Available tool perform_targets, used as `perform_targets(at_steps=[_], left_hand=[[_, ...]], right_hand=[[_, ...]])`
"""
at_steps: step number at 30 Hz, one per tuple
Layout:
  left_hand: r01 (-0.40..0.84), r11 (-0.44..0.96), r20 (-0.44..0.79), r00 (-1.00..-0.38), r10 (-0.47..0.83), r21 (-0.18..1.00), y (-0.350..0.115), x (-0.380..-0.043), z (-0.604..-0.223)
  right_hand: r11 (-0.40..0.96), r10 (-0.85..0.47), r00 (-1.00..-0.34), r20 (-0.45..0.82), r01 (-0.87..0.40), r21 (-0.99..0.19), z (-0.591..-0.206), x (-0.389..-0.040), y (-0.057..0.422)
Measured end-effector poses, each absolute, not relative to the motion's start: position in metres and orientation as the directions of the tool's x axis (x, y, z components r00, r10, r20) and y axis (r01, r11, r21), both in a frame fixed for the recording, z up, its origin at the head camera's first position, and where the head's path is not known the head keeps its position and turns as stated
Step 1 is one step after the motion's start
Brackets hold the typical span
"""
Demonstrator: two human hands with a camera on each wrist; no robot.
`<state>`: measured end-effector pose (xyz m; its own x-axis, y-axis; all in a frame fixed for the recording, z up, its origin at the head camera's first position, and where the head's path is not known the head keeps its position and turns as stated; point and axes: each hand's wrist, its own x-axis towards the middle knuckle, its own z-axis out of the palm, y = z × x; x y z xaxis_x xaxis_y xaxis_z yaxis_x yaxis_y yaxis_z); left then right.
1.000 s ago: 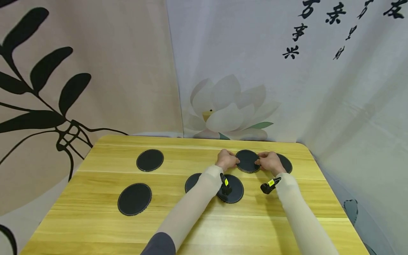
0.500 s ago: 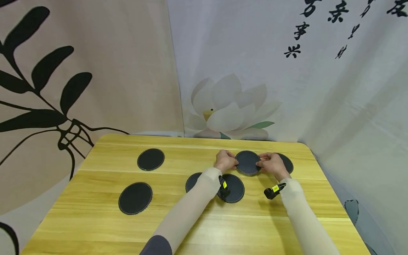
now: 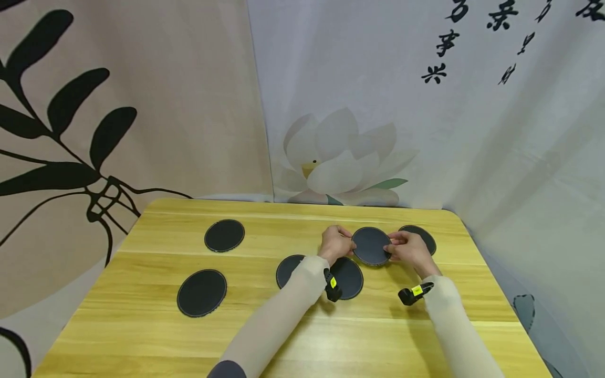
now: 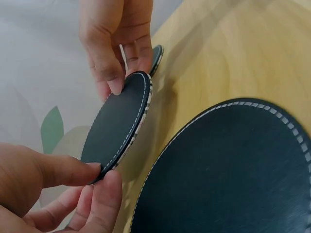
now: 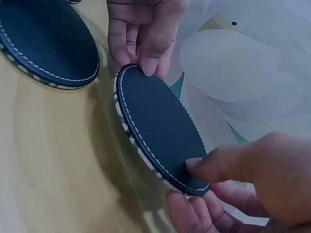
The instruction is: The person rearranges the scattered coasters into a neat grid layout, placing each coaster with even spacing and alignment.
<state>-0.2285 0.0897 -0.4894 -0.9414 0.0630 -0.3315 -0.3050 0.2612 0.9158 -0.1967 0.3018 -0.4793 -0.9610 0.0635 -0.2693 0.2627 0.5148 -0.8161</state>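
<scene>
Locating blk. stitched disc [image 3: 371, 246]: tilted, raised off table [image 3: 373, 336]. L. hand [image 3: 336, 244] pinches its L. edge, thumb on top face, fingers beneath; R. hand [image 3: 413, 252] pinches opp. edge, same grip. Surrounding, on table: R. disc [image 3: 427, 239], partly behind R. hand; ctr. disc [image 3: 351, 278], partly behind L. wrist cam [image 3: 333, 289]; rear-L. disc [image 3: 224, 235]; front-L. disc [image 3: 201, 293].
</scene>
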Motion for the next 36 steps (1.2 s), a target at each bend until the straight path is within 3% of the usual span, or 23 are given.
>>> perform_targets(at_steps=[25,36], left_hand=[[-0.254,0.263,-0.282,-0.957,0.074,0.931,0.094,-0.177,-0.494],[-0.145,0.334,-0.195,-0.973,0.121,0.931,0.099,-0.161,-0.492]], right_hand=[[0.544,0.067,-0.958,-0.279,0.27,-0.795,-0.482,-0.154,0.31],[0.541,0.07,-0.949,-0.309,0.296,-0.787,-0.485,-0.144,0.316]])
